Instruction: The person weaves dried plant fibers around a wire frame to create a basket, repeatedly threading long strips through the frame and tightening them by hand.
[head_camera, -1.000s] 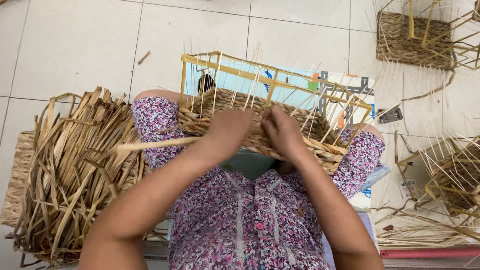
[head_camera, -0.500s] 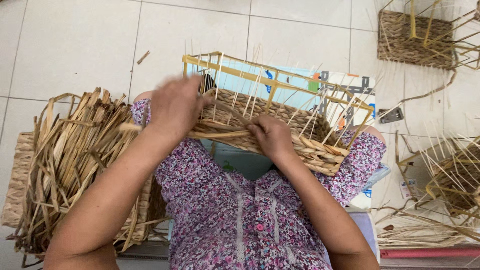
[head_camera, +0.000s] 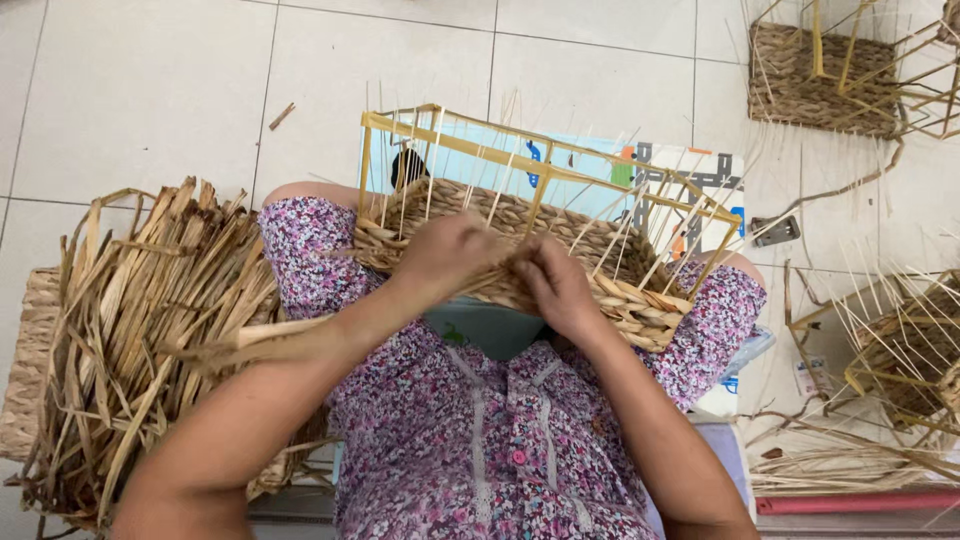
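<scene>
A half-woven straw basket on a yellow wire frame rests across my knees, thin upright stakes sticking out of it. My left hand grips a flat dried straw strand at the basket's near wall; the strand trails left under my forearm. Beside it, my right hand pinches the woven edge, the two hands touching. I wear a floral purple garment.
A heap of dried straw leaves lies on a woven mat at my left. Other part-woven frame baskets stand at the top right and at the right. A printed sheet lies on the tiled floor behind the basket.
My left hand went out to the left end of the basket, then came back to the middle beside my right hand, drawing a straw strand with it.
</scene>
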